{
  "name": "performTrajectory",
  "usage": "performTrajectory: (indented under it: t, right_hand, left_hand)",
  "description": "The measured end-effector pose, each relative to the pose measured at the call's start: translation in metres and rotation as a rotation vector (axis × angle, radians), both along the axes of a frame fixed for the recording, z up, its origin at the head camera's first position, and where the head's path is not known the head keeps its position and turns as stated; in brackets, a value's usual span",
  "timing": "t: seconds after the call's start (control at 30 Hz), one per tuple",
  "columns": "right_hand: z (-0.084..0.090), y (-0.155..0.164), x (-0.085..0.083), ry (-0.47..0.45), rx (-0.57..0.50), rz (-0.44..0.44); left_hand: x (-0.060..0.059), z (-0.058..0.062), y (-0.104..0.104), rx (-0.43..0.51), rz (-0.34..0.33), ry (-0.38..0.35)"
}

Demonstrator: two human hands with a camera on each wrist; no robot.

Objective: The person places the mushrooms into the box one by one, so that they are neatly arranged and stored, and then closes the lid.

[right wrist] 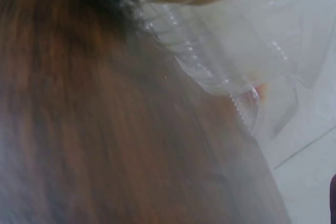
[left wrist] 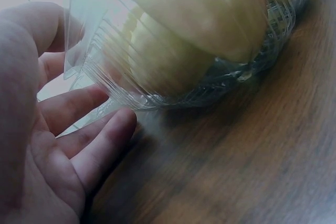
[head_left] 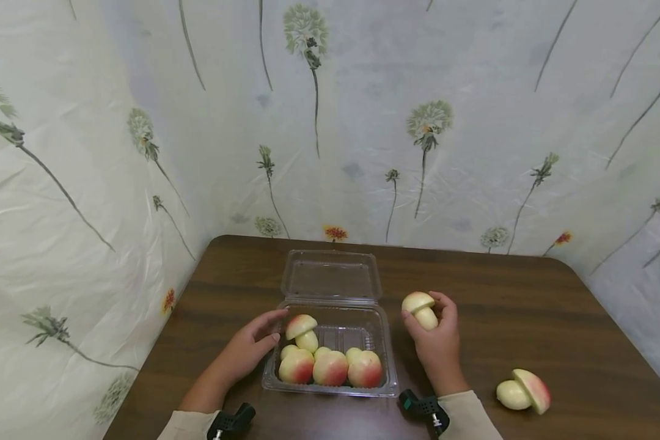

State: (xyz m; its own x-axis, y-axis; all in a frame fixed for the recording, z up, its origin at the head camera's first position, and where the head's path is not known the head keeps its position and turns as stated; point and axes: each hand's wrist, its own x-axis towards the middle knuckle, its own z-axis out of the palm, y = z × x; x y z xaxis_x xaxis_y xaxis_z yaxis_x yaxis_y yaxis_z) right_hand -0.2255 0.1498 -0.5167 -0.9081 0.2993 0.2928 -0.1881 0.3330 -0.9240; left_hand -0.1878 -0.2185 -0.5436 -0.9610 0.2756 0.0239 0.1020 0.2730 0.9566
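Observation:
My right hand (head_left: 439,348) holds a mushroom-shaped piece (head_left: 420,308) between thumb and fingers, its red-tinged cap up, just right of a clear plastic clamshell box (head_left: 392,366). Along the box's left wall rests my left hand (head_left: 247,349), fingers loosely extended, thumb at the rim. The left wrist view shows those fingertips (left wrist: 126,121) against the ribbed plastic. Inside the box, three pale yellow and red mushrooms (head_left: 330,368) lie in the front row, caps toward me. Behind them at the left leans another mushroom (head_left: 301,329). The right hand's fingers are out of the right wrist view.
One more mushroom (head_left: 530,391) lies on its side at the right of the brown wooden table (head_left: 517,305). The box's hinged lid (head_left: 332,275) is folded back, away from me. A floral-patterned sheet (head_left: 357,122) hangs behind the table and along its left side.

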Motion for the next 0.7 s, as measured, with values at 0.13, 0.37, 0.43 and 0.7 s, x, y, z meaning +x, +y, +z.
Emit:
performTrajectory:
  t: [0.13,0.37,0.43,0.7]
  right_hand:
    - [0.008,-0.005,0.006,-0.011,0.008,0.019]
    - [0.01,-0.008,0.007,0.005,-0.002,0.046]
    - [0.011,-0.009,0.008,0.004,-0.009,0.048]
    - [0.015,-0.012,0.014,-0.006,-0.01,0.031]
  left_hand:
    - [-0.002,-0.003,0.0,0.012,-0.007,0.008]
    - [0.004,0.012,0.003,0.014,0.011,-0.018]
    - [0.007,0.019,0.005,0.014,0.009,-0.025]
    - [0.01,0.029,0.007,0.017,0.004,-0.03]
